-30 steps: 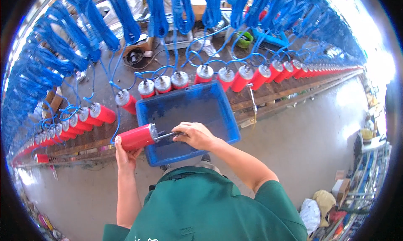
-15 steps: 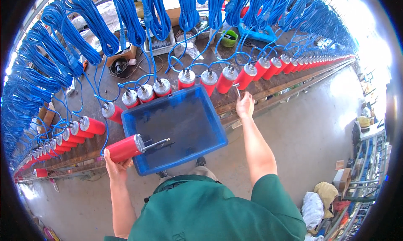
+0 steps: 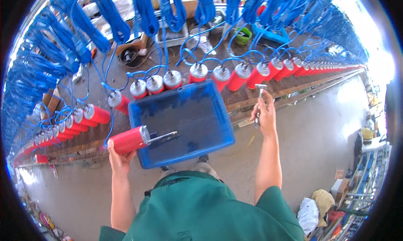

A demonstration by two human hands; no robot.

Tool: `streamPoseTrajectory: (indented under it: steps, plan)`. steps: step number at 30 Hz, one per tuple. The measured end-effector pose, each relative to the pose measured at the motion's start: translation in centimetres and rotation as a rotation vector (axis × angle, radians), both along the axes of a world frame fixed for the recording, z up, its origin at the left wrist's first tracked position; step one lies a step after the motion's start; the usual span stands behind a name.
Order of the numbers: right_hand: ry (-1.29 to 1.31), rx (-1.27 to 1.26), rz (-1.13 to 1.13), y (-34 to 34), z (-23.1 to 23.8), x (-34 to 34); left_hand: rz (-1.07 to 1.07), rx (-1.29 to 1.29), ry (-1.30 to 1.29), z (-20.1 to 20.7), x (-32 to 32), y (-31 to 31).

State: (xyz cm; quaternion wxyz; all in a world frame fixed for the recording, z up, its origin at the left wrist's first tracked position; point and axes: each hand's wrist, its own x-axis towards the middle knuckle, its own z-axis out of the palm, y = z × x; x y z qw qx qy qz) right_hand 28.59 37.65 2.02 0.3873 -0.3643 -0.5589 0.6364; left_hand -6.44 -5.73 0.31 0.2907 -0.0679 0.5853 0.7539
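Head view: left hand [image 3: 119, 159] fingers grip a red cylinder [image 3: 128, 140], its long axis level, metal rod [image 3: 163, 137] pointing right over the blue tray [image 3: 218, 115]. Right hand [image 3: 264, 115] fingers pinch a small metal tool [image 3: 259, 99], well apart.

Blue wire coils [image 3: 105, 18] hang overhead. Green bowl [image 3: 243, 35] and cardboard box [image 3: 133, 43] on bench behind. Bare concrete floor [image 3: 319, 127] right; cloth heap [image 3: 317, 205] lower right.

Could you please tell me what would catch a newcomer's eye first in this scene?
First, the long curved row of red cylinders on the bench, each trailing blue cable coiled overhead. In front sits an open blue tray. The left hand holds one red cylinder with a metal rod over the tray, and the right hand grips a small metal tool.
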Motion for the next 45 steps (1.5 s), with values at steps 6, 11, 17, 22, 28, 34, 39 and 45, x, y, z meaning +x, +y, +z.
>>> streamPoseTrajectory:
  steps: [6, 11, 17, 22, 28, 34, 39, 45]
  plan:
    - [-0.034, -0.005, 0.146, -8.2, 5.2, -3.1, -0.032, 0.015, -0.034, -1.0, -0.9, -0.8]
    - [-0.269, 0.109, 0.342, -13.7, 3.8, -9.3, -0.035, 0.061, -0.043, -0.8, -0.5, -0.4]
    - [-0.241, -0.325, 0.528, -16.2, 2.1, -15.3, -0.045, 0.102, -0.046, -1.0, -0.5, -0.4]
    - [-0.133, -0.562, 0.536, -16.9, 1.6, -17.0, -0.023, 0.073, -0.050, -0.9, -0.5, -0.4]
    - [-0.119, -0.607, 0.490, -17.3, 1.6, -17.6, -0.017, 0.072, -0.056, -1.0, -0.5, -0.5]
    - [-0.119, -0.592, 0.481, -17.4, 1.5, -18.4, -0.021, 0.025, -0.090, -1.0, -0.5, -0.4]
    - [-0.150, -0.634, 0.521, -16.8, 0.7, -18.0, -0.015, -0.018, -0.078, -0.5, -0.1, -0.2]
    - [-0.136, -0.475, 0.547, -13.0, 3.2, -14.6, 0.026, 0.071, -0.016, -0.8, 0.5, 0.1]
